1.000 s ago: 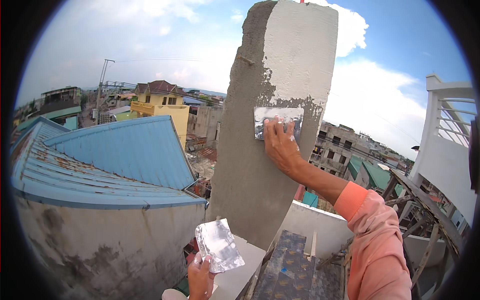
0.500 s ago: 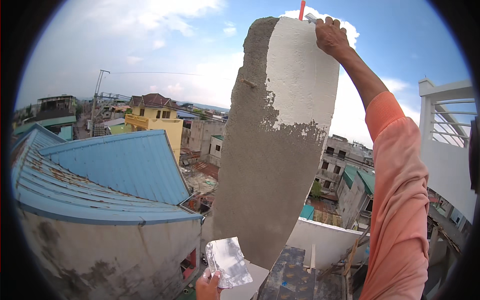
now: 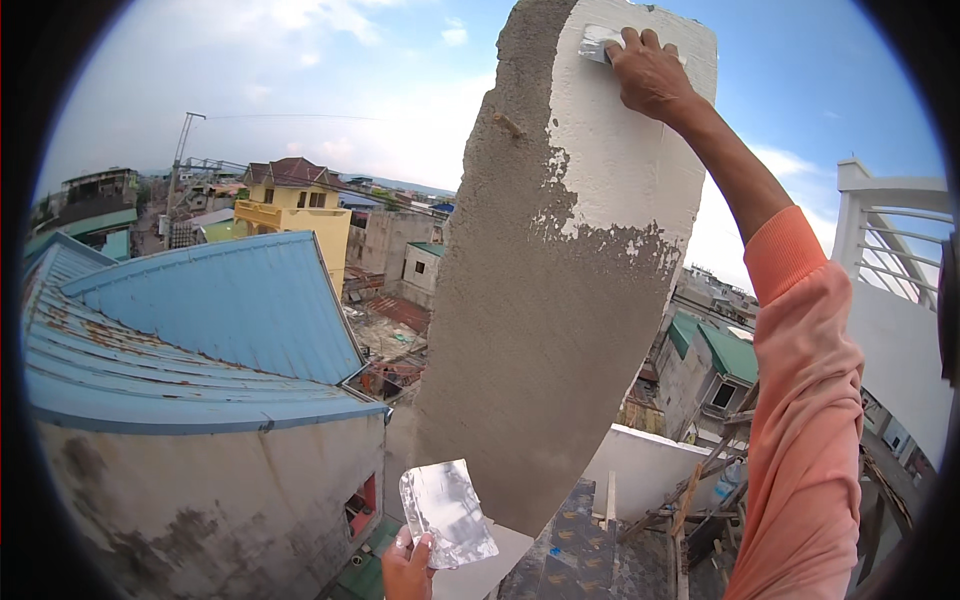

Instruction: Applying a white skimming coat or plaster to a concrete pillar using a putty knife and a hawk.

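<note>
Pillar [image 3: 530, 350]: I see it standing tall, bare grey below and along its left side.
White coat [image 3: 625, 150]: over the pillar's upper right face, ragged along its lower border.
Left plate [image 3: 450, 512]: smeared, clasped in my left grip [image 3: 408, 566], before the pillar's foot.
Right plate [image 3: 597, 41]: clasped in my right grip [image 3: 652, 75], against the coat near the pillar's top.

White coating [image 3: 622, 150] on grey pillar [image 3: 540, 345]
</note>
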`<state>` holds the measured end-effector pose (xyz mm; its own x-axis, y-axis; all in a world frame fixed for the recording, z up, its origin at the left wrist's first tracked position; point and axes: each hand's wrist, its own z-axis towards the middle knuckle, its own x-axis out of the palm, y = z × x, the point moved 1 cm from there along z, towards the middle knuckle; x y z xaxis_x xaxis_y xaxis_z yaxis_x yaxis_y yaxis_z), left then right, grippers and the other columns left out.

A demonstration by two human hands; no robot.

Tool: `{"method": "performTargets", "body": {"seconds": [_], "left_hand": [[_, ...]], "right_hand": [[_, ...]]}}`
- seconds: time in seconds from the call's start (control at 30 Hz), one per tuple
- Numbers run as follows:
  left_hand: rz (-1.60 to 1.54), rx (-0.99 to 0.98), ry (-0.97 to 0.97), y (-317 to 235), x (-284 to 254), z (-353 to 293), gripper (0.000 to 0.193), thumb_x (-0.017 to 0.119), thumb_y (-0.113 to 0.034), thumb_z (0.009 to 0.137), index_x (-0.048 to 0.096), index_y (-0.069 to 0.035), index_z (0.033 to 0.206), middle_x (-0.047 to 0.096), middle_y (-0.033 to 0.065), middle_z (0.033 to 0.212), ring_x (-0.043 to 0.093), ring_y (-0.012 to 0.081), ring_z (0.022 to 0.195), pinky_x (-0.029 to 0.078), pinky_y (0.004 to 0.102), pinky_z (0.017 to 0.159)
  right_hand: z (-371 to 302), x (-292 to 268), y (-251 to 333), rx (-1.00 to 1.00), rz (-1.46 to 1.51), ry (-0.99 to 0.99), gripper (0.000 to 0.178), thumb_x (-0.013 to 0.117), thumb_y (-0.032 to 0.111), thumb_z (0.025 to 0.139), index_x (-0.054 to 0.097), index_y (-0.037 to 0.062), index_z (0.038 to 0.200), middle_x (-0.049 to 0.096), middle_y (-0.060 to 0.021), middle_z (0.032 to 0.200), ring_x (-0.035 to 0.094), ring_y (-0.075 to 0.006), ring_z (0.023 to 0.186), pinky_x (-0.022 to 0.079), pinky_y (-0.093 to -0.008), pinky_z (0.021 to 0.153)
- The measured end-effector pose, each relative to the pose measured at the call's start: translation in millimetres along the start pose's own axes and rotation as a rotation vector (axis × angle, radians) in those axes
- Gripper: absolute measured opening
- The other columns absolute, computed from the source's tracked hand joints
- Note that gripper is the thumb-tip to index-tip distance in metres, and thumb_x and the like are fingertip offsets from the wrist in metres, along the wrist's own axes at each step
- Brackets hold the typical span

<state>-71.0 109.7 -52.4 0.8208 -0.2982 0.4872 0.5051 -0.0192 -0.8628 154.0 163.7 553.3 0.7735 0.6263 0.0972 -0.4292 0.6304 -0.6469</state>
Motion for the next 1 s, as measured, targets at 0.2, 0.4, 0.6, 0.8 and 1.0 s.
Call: {"method": "performTargets", "body": {"seconds": [0.2, 0.4, 0.6, 0.8, 1.0], "left_hand": [[0.122, -0.036, 0.085, 42, 3, 1, 0.031, 0.051, -0.011, 0.098, 0.052, 0.004, 0.125, 0.061, 0.0030, 0.099, 0.056, 0.0093, 0.082, 0.046, 0.0228, 0.067], [-0.005, -0.095, 0.062, 59, 6, -17, 0.033, 0.054, -0.008, 0.096, 0.052, 0.002, 0.128, 0.061, 0.0022, 0.098, 0.056, 0.0083, 0.081, 0.046, 0.0218, 0.066], [-0.004, -0.058, 0.043, 60, 1, -22, 0.034, 0.054, -0.012, 0.097, 0.050, 0.002, 0.128, 0.061, 0.0030, 0.103, 0.057, 0.0084, 0.085, 0.047, 0.0208, 0.068], [-0.377, -0.038, 0.029, 26, 19, -27, 0.031, 0.047, -0.004, 0.097, 0.046, 0.008, 0.126, 0.061, 0.0154, 0.115, 0.065, 0.0230, 0.099, 0.057, 0.0383, 0.084], [0.050, 0.044, 0.064, 22, 5, -32, 0.036, 0.053, -0.017, 0.098, 0.050, 0.002, 0.128, 0.061, 0.0053, 0.107, 0.058, 0.0107, 0.089, 0.048, 0.0230, 0.071]], "right_hand": [[-73, 3, 42, -0.105, 0.053, -0.078, 0.039, 0.057, 0.001, 0.077, 0.059, -0.0058, 0.116, 0.054, -0.0215, 0.120, 0.053, -0.0352, 0.112, 0.048, -0.0526, 0.086], [-129, 1, 81, -0.169, 0.070, -0.126, 0.039, 0.053, 0.006, 0.086, 0.056, -0.0073, 0.122, 0.054, -0.0180, 0.114, 0.051, -0.0294, 0.105, 0.044, -0.0474, 0.082], [-177, -6, 125, -0.189, 0.125, -0.113, 0.038, 0.051, 0.012, 0.088, 0.056, -0.0080, 0.120, 0.053, -0.0169, 0.110, 0.050, -0.0284, 0.102, 0.042, -0.0470, 0.079], [-231, -18, 155, -0.184, 0.173, -0.074, 0.042, 0.051, 0.013, 0.087, 0.053, -0.0091, 0.123, 0.051, -0.0187, 0.114, 0.048, -0.0286, 0.106, 0.041, -0.0477, 0.083], [-251, -32, 149, -0.296, 0.318, -0.047, 0.047, 0.052, 0.007, 0.088, 0.046, -0.0105, 0.131, 0.048, -0.0243, 0.120, 0.049, -0.0324, 0.109, 0.039, -0.0477, 0.090]]}}
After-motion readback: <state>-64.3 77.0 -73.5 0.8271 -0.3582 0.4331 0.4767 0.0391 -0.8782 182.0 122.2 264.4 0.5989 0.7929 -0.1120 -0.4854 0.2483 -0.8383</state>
